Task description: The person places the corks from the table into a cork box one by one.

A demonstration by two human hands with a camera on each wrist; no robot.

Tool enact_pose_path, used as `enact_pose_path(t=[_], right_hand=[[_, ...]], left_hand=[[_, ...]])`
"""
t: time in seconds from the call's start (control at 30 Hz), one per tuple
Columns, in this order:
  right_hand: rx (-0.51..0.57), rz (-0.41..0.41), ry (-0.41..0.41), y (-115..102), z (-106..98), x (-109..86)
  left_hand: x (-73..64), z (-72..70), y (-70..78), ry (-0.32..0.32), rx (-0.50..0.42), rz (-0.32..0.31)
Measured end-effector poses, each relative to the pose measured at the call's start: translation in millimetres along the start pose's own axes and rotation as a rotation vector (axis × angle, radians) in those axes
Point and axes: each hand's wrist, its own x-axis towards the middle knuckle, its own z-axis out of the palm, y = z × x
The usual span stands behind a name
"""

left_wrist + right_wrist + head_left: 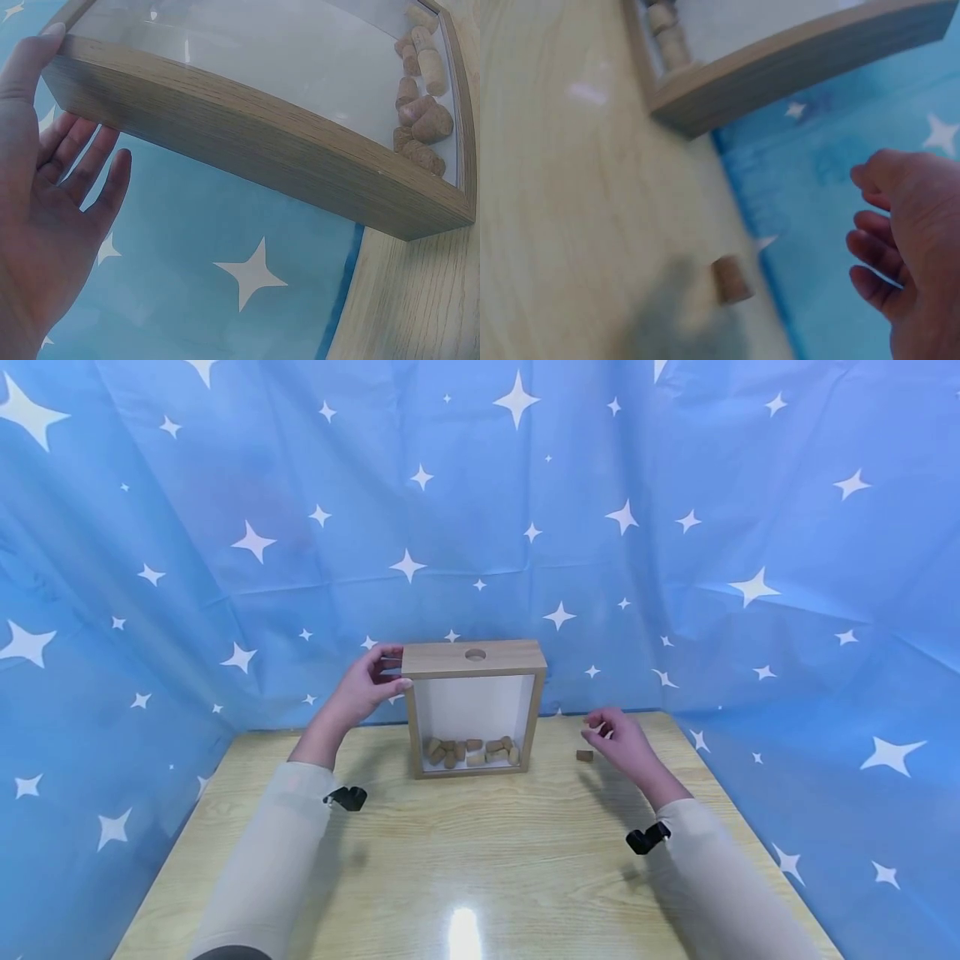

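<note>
An upright wooden shadow box [474,660] has a clear front, a white back and a round hole in its top. Several corks [476,760] lie along its bottom inside. My left hand [371,683] holds the box's upper left corner. In the left wrist view the thumb [52,37] lies on the front edge and the other fingers reach behind. One loose cork [584,756] lies on the table, right of the box. Just above and beside this cork hovers my right hand [617,739], fingers loosely bent; no object shows in it.
The light wooden table [450,827] carries the box near its back edge. Behind and at both sides hangs a blue curtain [480,527] with white stars. A dark wrist camera [649,838] sits on the right sleeve, another on the left.
</note>
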Motion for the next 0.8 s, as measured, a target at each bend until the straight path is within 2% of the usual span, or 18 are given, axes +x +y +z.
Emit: enact_pose_path(t=[0.37,0.8], right_hand=[[-0.020,0.111,-0.082,42.4,21.0,-17.0],[0.000,0.117,-0.107,56.6,31.2,-22.0]], left_hand=[[-0.6,0.9,-0.6,0.000,-0.002,-0.008],[0.9,0.4,-1.4,0.004,0.000,-0.011]])
